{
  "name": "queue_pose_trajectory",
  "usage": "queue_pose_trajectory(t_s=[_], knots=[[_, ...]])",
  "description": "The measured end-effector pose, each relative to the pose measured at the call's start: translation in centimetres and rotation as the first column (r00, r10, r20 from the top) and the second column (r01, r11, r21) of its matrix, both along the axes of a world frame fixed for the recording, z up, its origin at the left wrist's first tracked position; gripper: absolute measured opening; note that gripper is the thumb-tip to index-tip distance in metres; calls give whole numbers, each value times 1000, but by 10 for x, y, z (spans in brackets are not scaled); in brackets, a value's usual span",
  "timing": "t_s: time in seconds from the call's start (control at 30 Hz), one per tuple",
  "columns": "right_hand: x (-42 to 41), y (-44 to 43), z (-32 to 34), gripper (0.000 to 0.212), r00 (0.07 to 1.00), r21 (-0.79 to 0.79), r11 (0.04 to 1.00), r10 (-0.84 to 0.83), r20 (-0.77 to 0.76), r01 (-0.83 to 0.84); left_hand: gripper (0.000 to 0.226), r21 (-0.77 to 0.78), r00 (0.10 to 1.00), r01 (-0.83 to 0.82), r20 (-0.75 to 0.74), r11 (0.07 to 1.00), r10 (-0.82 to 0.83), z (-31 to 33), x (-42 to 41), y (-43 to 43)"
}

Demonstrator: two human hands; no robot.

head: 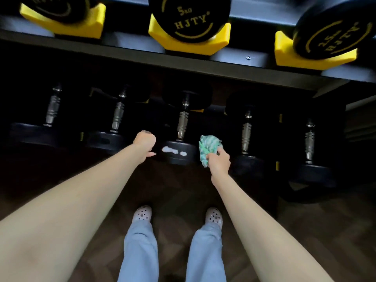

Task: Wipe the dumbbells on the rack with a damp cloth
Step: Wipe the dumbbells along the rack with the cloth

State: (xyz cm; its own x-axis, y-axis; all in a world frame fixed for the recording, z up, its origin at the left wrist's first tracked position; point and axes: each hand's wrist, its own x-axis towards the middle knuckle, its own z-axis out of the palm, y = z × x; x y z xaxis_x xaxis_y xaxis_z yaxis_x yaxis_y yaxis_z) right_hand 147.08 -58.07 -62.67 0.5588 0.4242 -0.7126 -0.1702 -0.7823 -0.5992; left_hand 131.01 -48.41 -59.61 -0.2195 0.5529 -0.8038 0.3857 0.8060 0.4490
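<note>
Right hand (220, 162) tight around bunched cloth (208, 146) beside smeared dumbbell (180, 159); left hand (144, 140) clenched

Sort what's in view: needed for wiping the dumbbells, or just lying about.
Job: green-and-white patterned cloth in right hand; black smeared dumbbell with chrome handle; other racked black dumbbells.
Idle: pale perforated clogs; dark wooden floor.

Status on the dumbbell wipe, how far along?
Done: nothing visibly finished; the rack is too dark to judge clean surfaces. In hand: the right hand grips the cloth beside the middle lower-row dumbbell, whose near head carries white smears; the left hand is curled at its other side. Left: those smears, the other lower-row dumbbells and the top-shelf dumbbells.
</note>
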Motion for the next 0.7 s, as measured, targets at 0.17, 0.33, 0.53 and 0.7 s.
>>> queue_pose_trajectory(t_s=[0.17, 0.33, 0.53, 0.7], knots=[[-30, -1, -5, 37, 968, -69, 997, -3, 252, 21, 42, -77, 963, 250, 129, 965, -239, -9, -20, 2], [-57, -2, -9, 37, 941, -93, 995, 63, 332, -34, 44, -113, 905, 345, 303, 932, -299, -20, -37, 6], [-87, -2, 0, 47, 871, -86, 981, 192, 453, -172, 43, -113, 863, 367, 412, 923, -293, -21, -51, 9], [-98, 3, 2, 42, 795, -110, 950, 305, 524, -291, 45, -138, 855, 321, 467, 937, -224, -20, -58, 12]])
